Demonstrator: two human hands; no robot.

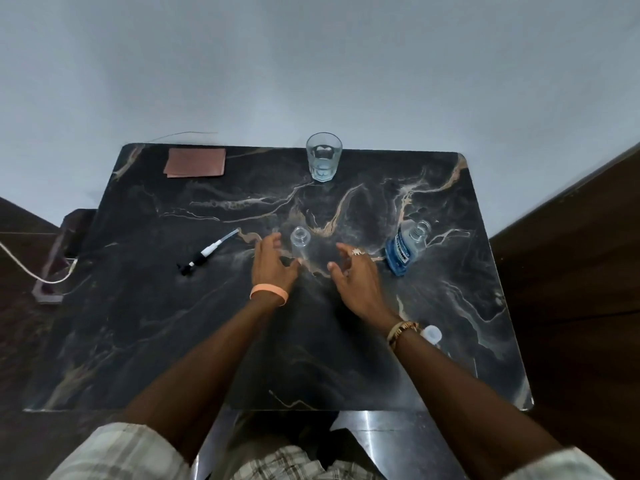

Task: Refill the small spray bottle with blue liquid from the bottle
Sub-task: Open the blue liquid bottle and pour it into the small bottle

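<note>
Both our hands, left hand and right hand, fingers spread and empty, flank the upright small spray bottle mid-frame, left nearer; blue bottle waits further right.

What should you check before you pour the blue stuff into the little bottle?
1. Small spray bottle has its top off: ok; the sprayer pump lies to its left.
2. Small bottle upright: ok.
3. Blue bottle cap off: looks ok, its neck seems open.
4. A hand steadies the small bottle: not ok; the left hand is beside it, open.
5. Right hand holds the blue bottle: not ok, it is empty.
6. Small bottle is empty: cannot tell.
</note>
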